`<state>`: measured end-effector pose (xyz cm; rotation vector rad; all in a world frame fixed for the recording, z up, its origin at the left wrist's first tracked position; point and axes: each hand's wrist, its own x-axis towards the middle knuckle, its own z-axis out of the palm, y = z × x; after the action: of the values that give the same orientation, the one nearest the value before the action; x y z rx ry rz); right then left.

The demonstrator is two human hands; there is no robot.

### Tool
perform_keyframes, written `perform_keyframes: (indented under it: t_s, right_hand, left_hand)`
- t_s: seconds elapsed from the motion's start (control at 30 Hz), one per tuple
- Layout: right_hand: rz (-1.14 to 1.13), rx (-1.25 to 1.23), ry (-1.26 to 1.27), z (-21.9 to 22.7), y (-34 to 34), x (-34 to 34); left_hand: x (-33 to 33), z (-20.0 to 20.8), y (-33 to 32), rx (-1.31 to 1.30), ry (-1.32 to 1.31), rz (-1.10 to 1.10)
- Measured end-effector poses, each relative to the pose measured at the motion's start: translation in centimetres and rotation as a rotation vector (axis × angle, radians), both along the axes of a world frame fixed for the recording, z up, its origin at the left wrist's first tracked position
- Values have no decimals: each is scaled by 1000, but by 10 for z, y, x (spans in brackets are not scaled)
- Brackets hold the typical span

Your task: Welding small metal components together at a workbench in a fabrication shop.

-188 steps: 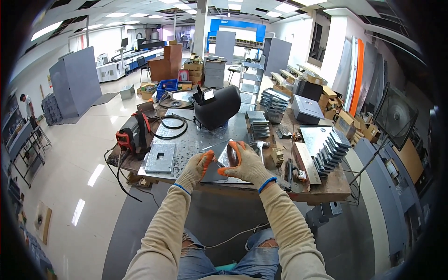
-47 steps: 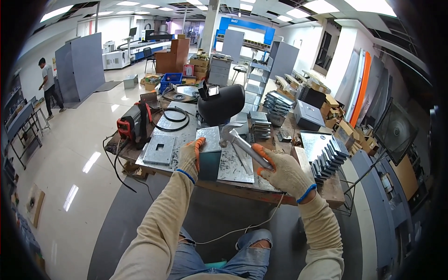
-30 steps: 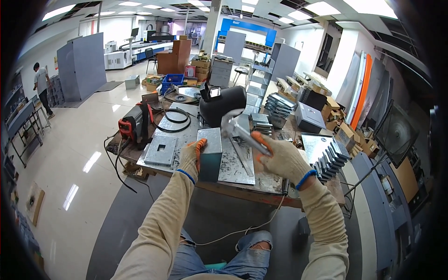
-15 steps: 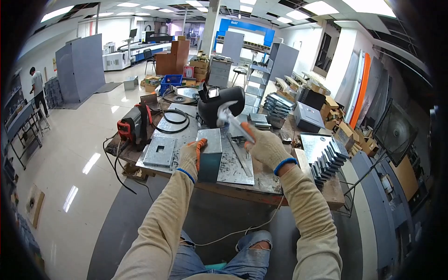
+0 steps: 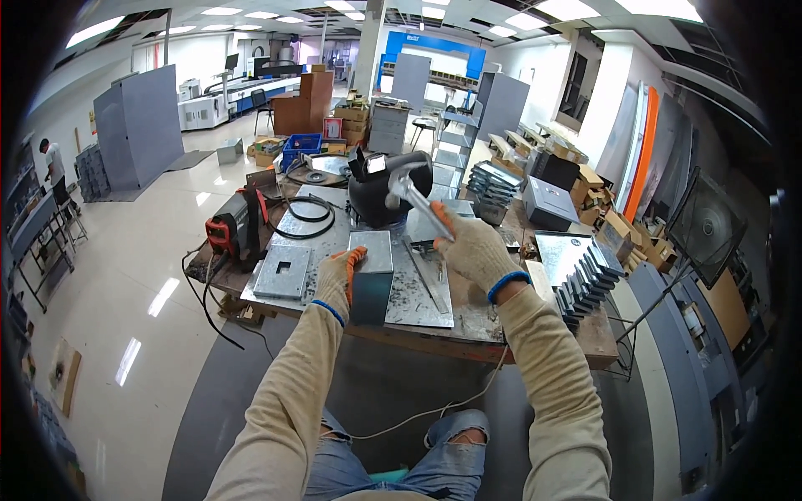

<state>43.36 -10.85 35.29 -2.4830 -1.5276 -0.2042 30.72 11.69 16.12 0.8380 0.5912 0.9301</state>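
My left hand (image 5: 338, 280), in a cream knitted glove with orange fingers, is closed on the left edge of a grey sheet-metal box (image 5: 373, 292). The box stands at the near edge of a metal sheet on the workbench. My right hand (image 5: 481, 255), gloved alike, grips a claw hammer (image 5: 424, 210). The hammer is raised above the bench, its metal head up and to the left, apart from the box. Behind the hammer head sits a black welding helmet (image 5: 380, 200). Flat metal strips (image 5: 428, 275) lie on the sheet to the right of the box.
Left on the bench are a square-holed metal plate (image 5: 282, 270), a red-and-black welding machine (image 5: 236, 227) and a coiled black cable (image 5: 311, 219). To the right stand stacked metal parts (image 5: 494, 185), a grey metal box (image 5: 548, 204) and a row of bent brackets (image 5: 591, 284).
The hammer has dropped slightly and swung a little left, and looks less blurred. My left hand keeps its hold on the box. The whole view has shifted slightly.
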Motion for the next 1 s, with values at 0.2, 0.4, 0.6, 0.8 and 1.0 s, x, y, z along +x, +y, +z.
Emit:
perform_keyframes:
  t_s: [0.2,0.4,0.6,0.8,1.0]
  right_hand:
    - [40,-62,81,2,-9,1]
    - [11,15,77,-23,-15,10]
    - [-18,77,144,-14,-17,1]
    - [175,395,355,-21,-82,-8]
    - [159,67,142,-27,-97,-27]
  left_hand:
    - [3,0,-1,8,7,-1]
    - [2,5,1,-4,29,-25]
    - [1,0,0,3,37,1]
    - [4,5,0,-24,80,-10]
    - [-4,1,7,-33,86,-34]
